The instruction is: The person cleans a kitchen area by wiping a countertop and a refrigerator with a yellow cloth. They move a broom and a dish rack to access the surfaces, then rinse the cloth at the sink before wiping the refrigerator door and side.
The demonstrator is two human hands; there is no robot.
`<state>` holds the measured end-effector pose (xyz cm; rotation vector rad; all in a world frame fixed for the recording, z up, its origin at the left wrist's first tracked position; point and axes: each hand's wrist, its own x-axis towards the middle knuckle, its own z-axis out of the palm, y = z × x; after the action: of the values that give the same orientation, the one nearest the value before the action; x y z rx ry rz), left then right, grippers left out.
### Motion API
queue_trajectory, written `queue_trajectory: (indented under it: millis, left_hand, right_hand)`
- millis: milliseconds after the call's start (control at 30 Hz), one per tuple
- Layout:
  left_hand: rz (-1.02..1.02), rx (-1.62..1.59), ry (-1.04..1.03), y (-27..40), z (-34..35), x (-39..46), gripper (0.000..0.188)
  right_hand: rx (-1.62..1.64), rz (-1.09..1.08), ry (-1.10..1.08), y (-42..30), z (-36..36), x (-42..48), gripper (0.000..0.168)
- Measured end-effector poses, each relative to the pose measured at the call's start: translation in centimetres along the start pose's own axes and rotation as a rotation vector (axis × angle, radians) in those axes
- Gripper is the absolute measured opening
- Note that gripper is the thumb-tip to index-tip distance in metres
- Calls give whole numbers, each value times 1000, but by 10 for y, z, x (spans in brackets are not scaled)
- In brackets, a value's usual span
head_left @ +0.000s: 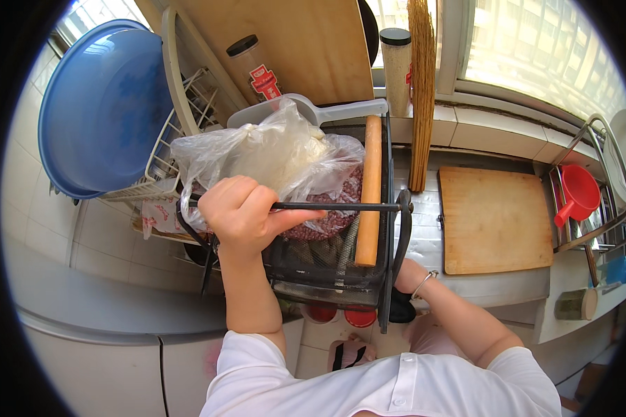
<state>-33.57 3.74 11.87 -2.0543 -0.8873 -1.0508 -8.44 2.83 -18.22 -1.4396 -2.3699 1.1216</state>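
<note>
My left hand (238, 211) is wrapped around the thin black handle bar (339, 206) of a black wire-mesh rack (318, 292). Its thumb lies along the bar. Beyond the bar, the top tier holds a clear plastic bag (271, 151) of pale contents and a bag of dark red beans (344, 190). A wooden rolling pin (371, 198) lies along the rack's right side, and a translucent white scoop (313, 109) lies across the back. My right hand (409, 276), with a bracelet at the wrist, is by the rack's right side frame; its fingers are hidden.
A blue basin (104, 109) stands tilted at the left beside a white wire rack (161, 156). Rightward, a wooden cutting board (495, 221) lies on the counter near a red ladle (579, 190). Dry sticks (422, 94) and a tall jar (396, 68) stand by the window.
</note>
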Motion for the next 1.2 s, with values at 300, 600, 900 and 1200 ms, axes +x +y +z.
queue_trajectory:
  millis: [300,600,900,1200]
  left_hand:
    - [-44,23,44,-11,23,1,51]
    - [-30,10,70,-24,37,-9,50]
    - [-144,98,-49,-10,36,-17,38]
    - [-524,475,216,-19,-33,-73,30]
  right_hand:
    - [-122,-32,-55,32,-7,38,31]
    - [-83,64,-49,29,-15,39,27]
    - [-148,136,28,-2,-39,21,27]
    - [-147,191,53,-19,-50,11,30]
